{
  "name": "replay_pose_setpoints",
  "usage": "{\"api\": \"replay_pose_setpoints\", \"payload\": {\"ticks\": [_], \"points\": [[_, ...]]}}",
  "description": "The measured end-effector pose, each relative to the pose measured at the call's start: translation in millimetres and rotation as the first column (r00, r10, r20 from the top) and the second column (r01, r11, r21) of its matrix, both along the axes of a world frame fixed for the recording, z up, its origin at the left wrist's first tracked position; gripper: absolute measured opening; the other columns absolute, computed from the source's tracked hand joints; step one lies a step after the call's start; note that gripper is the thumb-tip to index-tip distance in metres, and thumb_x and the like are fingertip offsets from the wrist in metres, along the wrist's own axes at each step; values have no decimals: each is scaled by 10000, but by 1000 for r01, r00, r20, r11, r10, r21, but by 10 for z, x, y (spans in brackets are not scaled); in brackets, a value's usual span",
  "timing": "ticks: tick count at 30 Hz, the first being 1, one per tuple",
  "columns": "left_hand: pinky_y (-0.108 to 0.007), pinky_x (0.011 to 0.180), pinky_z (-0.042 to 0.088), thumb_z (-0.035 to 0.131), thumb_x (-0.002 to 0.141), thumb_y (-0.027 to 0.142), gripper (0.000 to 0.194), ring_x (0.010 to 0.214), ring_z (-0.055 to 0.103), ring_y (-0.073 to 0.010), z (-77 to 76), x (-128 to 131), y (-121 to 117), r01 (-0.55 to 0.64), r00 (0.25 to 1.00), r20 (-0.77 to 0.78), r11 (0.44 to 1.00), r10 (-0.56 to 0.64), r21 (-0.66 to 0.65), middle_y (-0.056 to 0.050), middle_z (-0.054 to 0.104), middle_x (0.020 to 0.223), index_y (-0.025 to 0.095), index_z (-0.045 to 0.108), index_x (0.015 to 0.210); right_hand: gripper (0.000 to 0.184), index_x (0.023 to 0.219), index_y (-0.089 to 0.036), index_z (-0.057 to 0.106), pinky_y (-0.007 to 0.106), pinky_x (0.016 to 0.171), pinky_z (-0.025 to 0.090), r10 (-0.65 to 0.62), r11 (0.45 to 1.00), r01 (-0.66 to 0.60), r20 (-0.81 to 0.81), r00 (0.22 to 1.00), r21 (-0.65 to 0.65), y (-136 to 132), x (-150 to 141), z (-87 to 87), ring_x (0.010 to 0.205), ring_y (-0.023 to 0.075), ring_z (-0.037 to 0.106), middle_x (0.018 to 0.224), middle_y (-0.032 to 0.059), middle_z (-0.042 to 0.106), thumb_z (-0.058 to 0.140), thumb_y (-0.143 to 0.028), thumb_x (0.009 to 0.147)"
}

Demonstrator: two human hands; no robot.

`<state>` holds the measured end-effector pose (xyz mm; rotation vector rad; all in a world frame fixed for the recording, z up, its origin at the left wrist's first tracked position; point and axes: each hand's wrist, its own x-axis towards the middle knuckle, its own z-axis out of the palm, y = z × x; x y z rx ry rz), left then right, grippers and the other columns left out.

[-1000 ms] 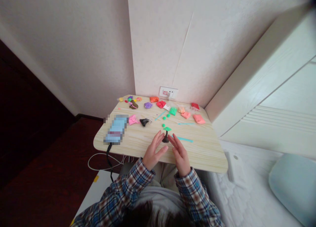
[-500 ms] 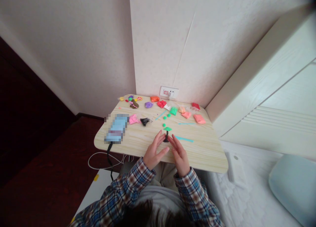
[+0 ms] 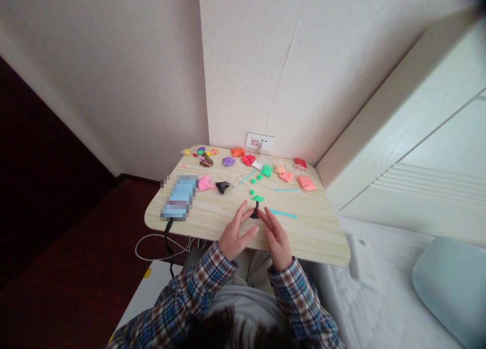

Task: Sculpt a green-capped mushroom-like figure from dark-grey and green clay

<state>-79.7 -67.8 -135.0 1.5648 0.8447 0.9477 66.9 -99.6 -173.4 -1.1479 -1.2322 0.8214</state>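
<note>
Between my hands a small clay tree [image 3: 257,205] stands upright on the table, with a flat green top, a thin dark trunk and a dark base. My left hand [image 3: 236,237] is open on its left side, fingers stretched out and thumb apart, a fingertip at the base. From the right, my right hand [image 3: 278,240] reaches in with its fingers extended, the tips at the base too. Whether the fingertips press on the clay is too small to tell. Behind the tree lie green clay balls [image 3: 252,192]. A blue flat tool [image 3: 283,214] is just right of it.
On the pale wooden table [image 3: 315,237] lie a black clay packet [image 3: 223,187], a pink one [image 3: 205,182], a green one [image 3: 267,170] and several others. A blurred-out phone [image 3: 180,197] with a black cable is at the left. A wall socket [image 3: 260,141] is behind.
My left hand has shifted very slightly left, its fingers a little more spread. The tree stays in place, and my right hand is almost unmoved.
</note>
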Motion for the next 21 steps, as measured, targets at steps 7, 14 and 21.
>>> {"api": "replay_pose_setpoints", "payload": {"ticks": [7,14,21], "points": [[-473,1139,218,564,854,335,740,1316,400,-247,7,3,-8,1,999,39,1000,-1,7,-153,477,1376,167,159,1451,501,1376,-263,389,518,1114,253,9,999,-9,6,1000,32,-9,-15,95,1276,208,458,1352,69,527,443,-247,877],[-447,1119,290,606,831,288,698,1275,456,-216,-41,55,66,-54,988,143,998,57,-21,-123,518,1344,216,234,1417,488,1359,-261,413,527,1107,254,-28,999,27,7,1000,37,-2,43,96,1260,227,476,1325,78,553,457,-267,873],[-397,860,525,733,681,203,260,900,661,-215,-70,168,402,-190,982,15,982,190,-12,-89,708,946,164,655,926,438,1287,-244,484,551,1071,295,-88,995,90,-44,995,45,-22,218,75,1199,257,535,1265,98,597,483,-259,849]]}}
